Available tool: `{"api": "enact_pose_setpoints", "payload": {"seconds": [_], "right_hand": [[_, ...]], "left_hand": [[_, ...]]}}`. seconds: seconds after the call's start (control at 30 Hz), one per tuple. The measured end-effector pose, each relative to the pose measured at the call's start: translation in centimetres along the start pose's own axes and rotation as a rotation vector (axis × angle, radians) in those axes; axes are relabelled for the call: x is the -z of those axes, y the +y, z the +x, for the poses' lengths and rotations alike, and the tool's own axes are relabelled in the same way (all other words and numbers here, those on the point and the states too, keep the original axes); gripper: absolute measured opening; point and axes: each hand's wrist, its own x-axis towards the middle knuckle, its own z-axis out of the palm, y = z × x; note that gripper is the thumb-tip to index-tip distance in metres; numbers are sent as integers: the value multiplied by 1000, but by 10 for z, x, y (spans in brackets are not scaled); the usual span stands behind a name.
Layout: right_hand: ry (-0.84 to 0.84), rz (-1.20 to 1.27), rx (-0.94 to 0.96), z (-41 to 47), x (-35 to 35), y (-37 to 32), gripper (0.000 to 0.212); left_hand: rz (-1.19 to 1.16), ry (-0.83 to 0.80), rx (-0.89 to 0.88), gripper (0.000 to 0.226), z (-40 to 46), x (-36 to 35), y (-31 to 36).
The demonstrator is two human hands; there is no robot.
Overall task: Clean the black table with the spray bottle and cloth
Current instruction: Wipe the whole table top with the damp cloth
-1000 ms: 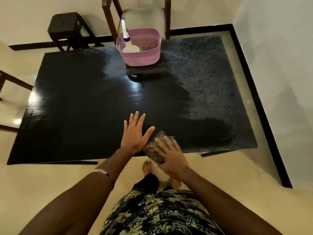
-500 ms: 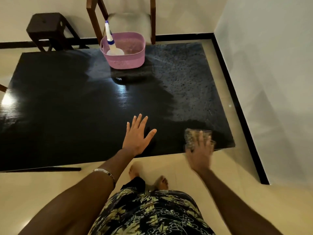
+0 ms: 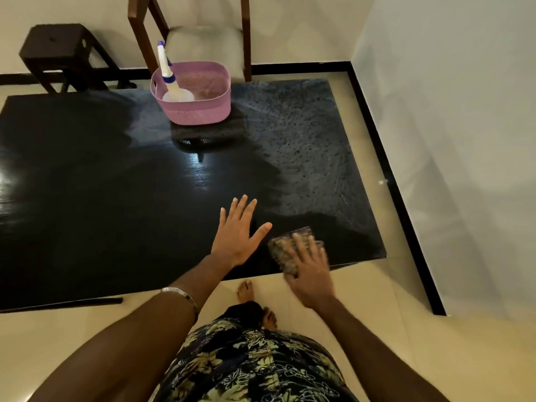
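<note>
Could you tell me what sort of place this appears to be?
Probably a dining area in a home: a black table on a tiled floor, a cushioned wooden chair pushed up to it, and a small dark stool by the wall.

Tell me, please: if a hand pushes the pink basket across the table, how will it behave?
The pink basket probably slides easily, since the black table looks glossy and wet. It seems light plastic. The spray bottle leaning inside may shift or topple.

The black table [image 3: 101, 198] lies open across the frame's left and centre. A pink basket [image 3: 200, 108] holding a spray bottle [image 3: 169, 82] blocks the upper middle edge. Both hands crowd the lower right edge: left hand [image 3: 236, 233], right hand [image 3: 310, 271].
</note>
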Motion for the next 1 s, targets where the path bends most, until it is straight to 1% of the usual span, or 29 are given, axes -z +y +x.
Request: {"api": "enact_pose_setpoints", "payload": {"seconds": [0.13,0.27,0.5,0.77,0.9,1.0], "right_hand": [[55,32,-211,0,17,69,76],[63,53,-285,6,24,88,82],[82,70,-279,8,19,87,79],[35,44,-232,7,24,94,77],[20,41,-177,26,39,118,77],[-1,13,-156,65,61,148,79]], "left_hand": [[18,-37,-7,84,12,2,3],[-1,-52,-32,87,22,0,6],[2,-49,-49,83,40,-3,17],[-46,-33,35,88,44,-20,41],[-81,-8,93,83,43,-29,60],[-106,16,136,87,42,-35,73]]}}
